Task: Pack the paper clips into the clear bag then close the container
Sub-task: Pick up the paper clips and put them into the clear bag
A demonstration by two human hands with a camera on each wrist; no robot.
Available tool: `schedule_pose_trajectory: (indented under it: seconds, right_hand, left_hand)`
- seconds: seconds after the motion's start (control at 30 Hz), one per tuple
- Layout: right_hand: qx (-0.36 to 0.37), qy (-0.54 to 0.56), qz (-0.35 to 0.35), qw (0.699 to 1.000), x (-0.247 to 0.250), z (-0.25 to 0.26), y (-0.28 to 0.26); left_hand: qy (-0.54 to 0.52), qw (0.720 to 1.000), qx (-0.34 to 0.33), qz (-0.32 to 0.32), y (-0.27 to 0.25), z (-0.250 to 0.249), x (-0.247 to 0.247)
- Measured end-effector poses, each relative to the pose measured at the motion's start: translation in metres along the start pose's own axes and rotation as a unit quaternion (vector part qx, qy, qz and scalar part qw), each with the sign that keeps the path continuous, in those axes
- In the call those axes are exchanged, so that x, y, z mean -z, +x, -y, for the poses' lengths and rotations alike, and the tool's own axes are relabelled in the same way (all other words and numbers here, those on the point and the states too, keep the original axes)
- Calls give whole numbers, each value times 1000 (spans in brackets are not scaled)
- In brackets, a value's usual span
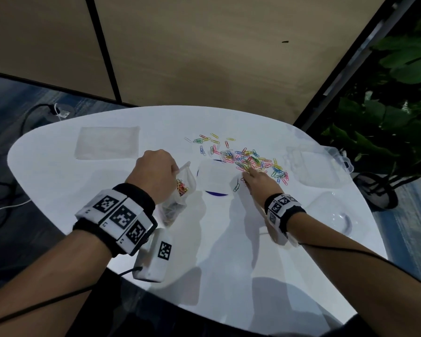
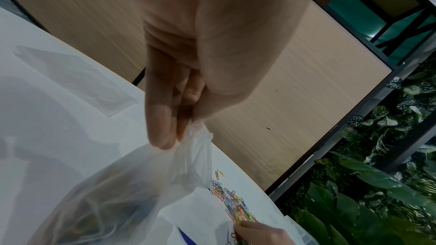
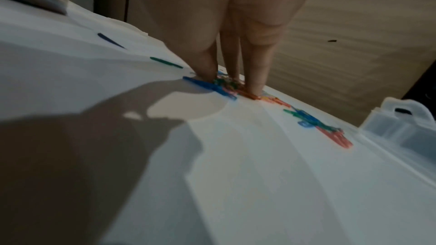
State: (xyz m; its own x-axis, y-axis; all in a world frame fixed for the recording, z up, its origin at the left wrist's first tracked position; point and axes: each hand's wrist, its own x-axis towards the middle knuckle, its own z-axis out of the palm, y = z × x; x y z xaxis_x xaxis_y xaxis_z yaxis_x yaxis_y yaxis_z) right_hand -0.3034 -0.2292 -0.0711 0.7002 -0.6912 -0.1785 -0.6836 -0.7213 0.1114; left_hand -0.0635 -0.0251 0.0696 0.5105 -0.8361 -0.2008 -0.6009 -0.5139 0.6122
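Colourful paper clips (image 1: 253,158) lie scattered in a pile on the white table (image 1: 58,181), right of centre. My left hand (image 1: 156,171) pinches the rim of a clear bag (image 1: 174,205), which hangs open with some clips inside it. In the left wrist view the thumb and fingers (image 2: 162,128) grip the crumpled bag (image 2: 132,183) mouth. My right hand (image 1: 252,175) reaches into the near edge of the pile. Its thumb and fingertips (image 3: 256,83) close on a small bunch of paper clips (image 3: 226,85) against the table.
A clear plastic container (image 1: 319,166) stands open at the right edge, also seen as the container (image 3: 401,128) beside the clips. A white card with blue edges (image 1: 214,177) lies between my hands. Another flat clear bag (image 1: 107,142) lies far left. Plants stand off to the right.
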Motion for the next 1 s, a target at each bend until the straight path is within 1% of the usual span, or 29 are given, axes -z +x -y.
schedule_pose_trajectory:
  seconds: [0.1,0.17,0.2,0.23,0.3,0.33,0.37,0.4,0.43,0.5,0.53,0.57,0.6,0.67,0.77,0.8,0.83,0.9,0.93,1.0]
  right_hand:
    - [-18,11,-12,1000,16,6,5]
    - [-68,39,6,997,27,3,8]
    - [-104,83,8,991,33,1,9]
    - [-146,141,-7,979,39,-2,10]
    - [-218,260,-45,940,50,-11,9]
    - [-247,320,-61,913,53,-15,8]
    - [-271,388,-62,879,57,-18,6]
    - [-287,467,-56,835,61,-18,2]
    - [-298,551,-52,778,68,-16,-3]
    - [-282,709,-49,645,84,-1,-12]
    - [-261,765,-45,587,94,8,-18]
    - [-238,802,-32,547,103,19,-24]
    - [-214,825,-12,523,110,29,-30]
    - [-183,841,33,509,120,49,-39]
    - [-197,846,47,494,120,70,-50]
    - [-205,836,43,506,119,76,-50]
    - [-212,819,35,532,116,81,-49]
    - [-213,772,31,598,113,92,-45]
    - [-213,749,39,627,113,97,-41]
    - [-195,719,56,665,116,106,-37]
  left_hand:
    - [5,1000,-4,4,1,-1,-1]
    - [9,1000,-8,8,1,-3,-2]
    - [12,1000,-10,11,1,-4,-2]
    - [14,1000,-10,13,2,-5,-2]
    - [18,1000,-4,16,5,-10,-1]
    - [21,1000,-1,19,7,-13,-1]
    - [23,999,1,23,9,-17,-1]
    - [25,999,2,29,11,-21,-2]
    - [24,999,1,34,11,-27,-3]
    - [17,999,2,43,12,-37,-7]
    - [13,999,0,46,11,-43,-10]
    - [10,999,-1,49,10,-47,-13]
    - [8,999,-4,51,9,-52,-17]
    - [2,999,-9,53,10,-56,-22]
    - [-27,999,-11,45,10,-59,-29]
    - [-35,998,-11,41,11,-58,-30]
    - [-42,998,-10,40,11,-58,-30]
    - [-51,998,-5,44,12,-55,-31]
    - [-55,997,-3,46,13,-54,-30]
    - [-60,997,-3,48,13,-52,-28]
